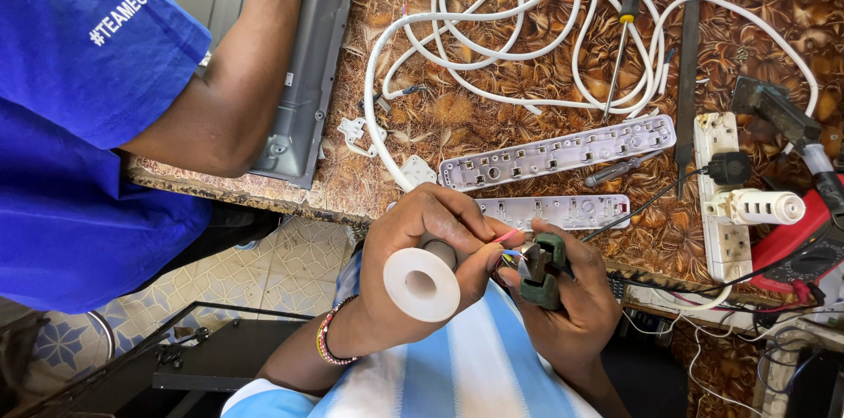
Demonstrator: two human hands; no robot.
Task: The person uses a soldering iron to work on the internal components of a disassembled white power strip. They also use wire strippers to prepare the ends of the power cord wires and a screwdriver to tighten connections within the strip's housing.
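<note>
My left hand (pixel 413 251) grips the cut end of a thick white cable (pixel 422 284) and pinches its thin coloured wires (pixel 508 238), a red one uppermost, between thumb and forefinger. My right hand (pixel 563 304) holds green-handled pliers (pixel 543 270) with the jaws closed against those wires. Both hands hover at the table's near edge, over my blue-and-white striped shirt. Just beyond them lie the two halves of an opened white power strip (pixel 558 154), its inner contacts showing.
Loops of white cable (pixel 492 40) cover the brown patterned table (pixel 440 119). A yellow-and-black screwdriver (pixel 626 22), a dark file (pixel 687 75), a white extension socket (pixel 723 198) and a red meter (pixel 804 247) lie right. A person in blue (pixel 97 119) leans an arm at left.
</note>
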